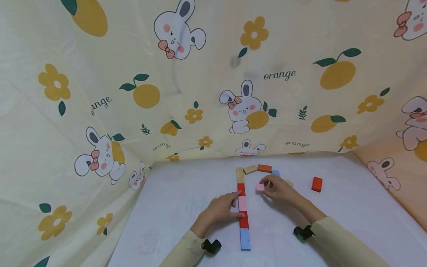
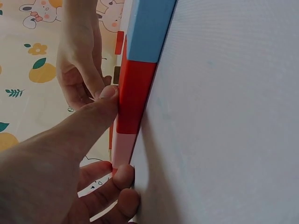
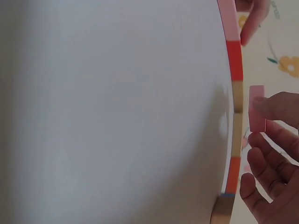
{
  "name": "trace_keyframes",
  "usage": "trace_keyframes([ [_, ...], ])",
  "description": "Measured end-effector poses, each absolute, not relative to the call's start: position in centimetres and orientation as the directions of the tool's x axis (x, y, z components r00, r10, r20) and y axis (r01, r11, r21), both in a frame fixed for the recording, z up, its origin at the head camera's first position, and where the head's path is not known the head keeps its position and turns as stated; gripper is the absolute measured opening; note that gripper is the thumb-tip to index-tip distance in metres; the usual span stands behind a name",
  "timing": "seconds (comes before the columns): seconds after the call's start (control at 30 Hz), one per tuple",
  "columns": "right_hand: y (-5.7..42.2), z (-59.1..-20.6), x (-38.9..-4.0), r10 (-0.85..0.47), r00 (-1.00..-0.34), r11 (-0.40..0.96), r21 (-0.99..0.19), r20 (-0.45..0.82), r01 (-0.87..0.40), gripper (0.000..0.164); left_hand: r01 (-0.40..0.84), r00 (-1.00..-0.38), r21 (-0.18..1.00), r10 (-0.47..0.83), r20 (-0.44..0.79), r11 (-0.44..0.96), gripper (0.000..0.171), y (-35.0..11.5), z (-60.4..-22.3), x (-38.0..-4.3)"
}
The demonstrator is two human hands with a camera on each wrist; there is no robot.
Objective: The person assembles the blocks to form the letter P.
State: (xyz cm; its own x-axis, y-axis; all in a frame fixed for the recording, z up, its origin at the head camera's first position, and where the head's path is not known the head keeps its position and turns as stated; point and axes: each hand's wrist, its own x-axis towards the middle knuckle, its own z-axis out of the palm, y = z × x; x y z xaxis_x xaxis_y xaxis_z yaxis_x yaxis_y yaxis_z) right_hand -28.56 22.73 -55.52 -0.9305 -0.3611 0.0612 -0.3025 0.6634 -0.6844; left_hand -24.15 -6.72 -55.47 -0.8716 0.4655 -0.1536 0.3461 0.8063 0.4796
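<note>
A row of blocks runs up the white tabletop in the head view: a blue block (image 1: pixel 245 240) nearest, then a red block (image 1: pixel 244 222), a pink block (image 1: pixel 242 203), a second red block (image 1: pixel 241 188) and a tan block (image 1: pixel 240 175). Along its left side, my left hand (image 1: pixel 217 209) touches the row, thumb at the nearer red block and index finger at the farther one. My right hand (image 1: pixel 278 190) pinches another pink block (image 1: pixel 260 188) between thumb and fingers, just right of the row. The right wrist view shows this pink block (image 3: pixel 256 98) lifted off the surface.
At the far end the line bends right through an angled tan block (image 1: pixel 250 170), an orange block (image 1: pixel 264 168) and a blue block (image 1: pixel 275 173). A pale block (image 1: pixel 289 183) shows partly behind the right hand. One red block (image 1: pixel 317 184) lies apart at right. A printed cloth (image 1: pixel 207 92) hangs behind.
</note>
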Motion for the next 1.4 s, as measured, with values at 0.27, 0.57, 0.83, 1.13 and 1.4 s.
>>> trace_keyframes([
  [0.27, 20.8, -56.0, -28.8, -0.393, -0.918, 0.670, -0.672, 0.042, -0.317, 0.032, 0.364, -0.868, 0.473, 0.476, -0.139, 0.802, 0.090, -6.7, -55.6, -24.2],
  [0.57, 19.6, -56.2, -28.9, -0.394, -0.919, 0.675, -0.676, 0.011, -0.297, 0.034, 0.356, -0.868, 0.471, 0.472, -0.153, 0.807, 0.090, -6.7, -55.6, -24.3],
  [0.83, 18.9, -56.4, -28.9, -0.399, -0.917, 0.677, -0.682, -0.024, -0.277, 0.032, 0.353, -0.870, 0.474, 0.470, -0.152, 0.807, 0.090, -6.7, -55.6, -24.3],
  [1.13, 18.6, -56.7, -29.1, -0.405, -0.913, 0.686, -0.673, -0.037, -0.277, 0.031, 0.351, -0.867, 0.480, 0.473, -0.159, 0.804, 0.090, -6.7, -55.4, -24.2],
  [1.4, 18.5, -56.6, -29.1, -0.404, -0.913, 0.685, -0.676, -0.044, -0.271, 0.032, 0.347, -0.868, 0.482, 0.470, -0.159, 0.804, 0.090, -6.7, -55.3, -24.1],
])
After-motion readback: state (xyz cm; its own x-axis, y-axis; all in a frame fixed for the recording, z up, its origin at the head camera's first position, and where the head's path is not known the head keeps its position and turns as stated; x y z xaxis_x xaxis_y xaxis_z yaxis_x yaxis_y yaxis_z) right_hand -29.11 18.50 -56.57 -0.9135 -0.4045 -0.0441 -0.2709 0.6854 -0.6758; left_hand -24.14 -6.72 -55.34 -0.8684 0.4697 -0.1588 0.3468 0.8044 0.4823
